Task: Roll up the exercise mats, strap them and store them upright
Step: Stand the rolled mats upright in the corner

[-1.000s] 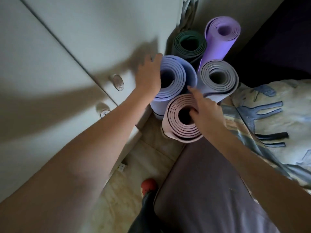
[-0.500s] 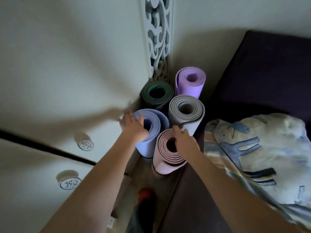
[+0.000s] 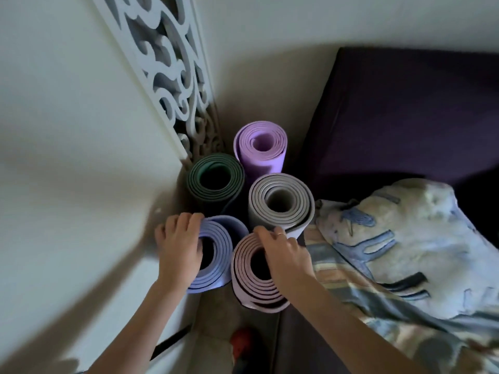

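Note:
Five rolled mats stand upright in the corner: a purple mat [image 3: 260, 147] at the back, a dark green mat [image 3: 216, 182], a grey mat [image 3: 280, 201], a blue mat [image 3: 220, 255] and a pink mat [image 3: 251, 287] nearest me. My left hand [image 3: 178, 247] grips the top rim of the blue mat, fingers curled over its far-left edge and thumb at the core. On the pink mat's top rim my right hand [image 3: 286, 255] holds on, with fingers over the far edge next to the grey mat. No straps show from above.
A white wardrobe [image 3: 67, 184] closes the left side, with a carved white lattice panel [image 3: 172, 76] running into the corner. A dark purple bed [image 3: 405, 117] with a patterned blanket [image 3: 391, 252] lies on the right. A red-tipped foot [image 3: 243, 338] stands on the narrow floor strip below.
My head has pulled back and up, so the mats look smaller and lower. Both hands stay on the blue and pink mats; my left hand has shifted further over the blue mat's top.

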A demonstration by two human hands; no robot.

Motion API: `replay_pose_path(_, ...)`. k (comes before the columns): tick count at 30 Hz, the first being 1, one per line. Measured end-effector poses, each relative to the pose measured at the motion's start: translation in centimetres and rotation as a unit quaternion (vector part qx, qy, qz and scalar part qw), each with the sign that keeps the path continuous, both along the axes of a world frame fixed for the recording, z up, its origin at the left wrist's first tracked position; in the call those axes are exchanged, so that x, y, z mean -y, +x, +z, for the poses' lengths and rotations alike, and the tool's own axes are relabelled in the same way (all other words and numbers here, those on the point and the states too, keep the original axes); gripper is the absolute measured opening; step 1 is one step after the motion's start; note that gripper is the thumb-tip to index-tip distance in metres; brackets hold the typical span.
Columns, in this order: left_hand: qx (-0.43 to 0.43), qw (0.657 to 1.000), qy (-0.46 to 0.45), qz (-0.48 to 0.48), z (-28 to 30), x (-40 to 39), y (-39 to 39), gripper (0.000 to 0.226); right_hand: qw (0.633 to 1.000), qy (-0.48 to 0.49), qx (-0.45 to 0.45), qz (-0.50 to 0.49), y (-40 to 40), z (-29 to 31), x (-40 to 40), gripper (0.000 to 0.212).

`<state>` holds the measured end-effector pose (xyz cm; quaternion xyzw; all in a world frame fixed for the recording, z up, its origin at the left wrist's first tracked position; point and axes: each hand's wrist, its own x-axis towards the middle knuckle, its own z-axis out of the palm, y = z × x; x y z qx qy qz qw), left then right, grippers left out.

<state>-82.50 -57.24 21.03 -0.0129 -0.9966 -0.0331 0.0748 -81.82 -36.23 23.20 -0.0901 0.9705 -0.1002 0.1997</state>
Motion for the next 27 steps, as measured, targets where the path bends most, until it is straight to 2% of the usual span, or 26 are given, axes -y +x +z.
replay_pose_path(3, 0.008, 0.999, 0.032, -0.019, 0.4, 0.1, -3.0, 0.048, 0.999, -0.013, -0.003, -0.034, -0.7, -0.7, 0.2, 0.054)
replay_pose_path(7, 0.089, 0.991, 0.083, -0.049, -0.3, -0.8, -6.3, 0.044, 0.998, -0.046, -0.012, -0.042, -1.7, -2.6, 1.2, 0.055)
replay_pose_path(12, 0.114, 0.986, 0.121, -0.024, -1.3, -0.6, -7.3, 0.048, 0.991, -0.085, -0.089, 0.057, -2.9, -3.2, 1.3, 0.062)
replay_pose_path(14, 0.1, 0.983, 0.152, -0.02, -1.3, -0.6, -6.9, 0.043, 0.987, -0.109, -0.061, 0.106, -3.0, -2.8, 0.9, 0.064)
replay_pose_path(15, 0.088, 0.977, 0.196, 0.003, -1.1, -0.8, -6.7, 0.04, 0.984, -0.135, -0.025, 0.114, -2.9, -2.7, 0.6, 0.066)
replay_pose_path(17, 0.086, 0.947, 0.302, 0.069, -0.3, -1.6, -6.4, 0.053, 0.977, -0.177, -0.004, 0.122, -2.8, -2.9, 0.6, 0.068)
replay_pose_path(18, 0.096, 0.942, 0.313, 0.076, -0.1, -1.9, -6.4, 0.067, 0.973, -0.192, -0.026, 0.127, -2.7, -2.9, 1.0, 0.066)
replay_pose_path(20, 0.13, 0.963, 0.231, 0.041, -0.1, -2.6, -7.0, 0.084, 0.959, -0.244, -0.091, 0.116, -2.9, -3.1, 1.8, 0.057)
replay_pose_path(22, 0.138, 0.982, 0.13, 0.009, -1.0, -2.9, -7.8, 0.088, 0.932, -0.297, -0.174, 0.113, -3.4, -3.2, 2.3, 0.047)
replay_pose_path(25, 0.132, 0.986, 0.088, 0.045, -2.3, -3.2, -8.9, 0.09, 0.899, -0.336, -0.261, 0.104, -6.3, -2.3, 1.6, 0.035)
replay_pose_path(27, 0.116, 0.988, 0.072, 0.066, -2.4, -3.5, -9.4, 0.081, 0.885, -0.318, -0.337, 0.046, -10.7, -2.1, 1.0, 0.034)
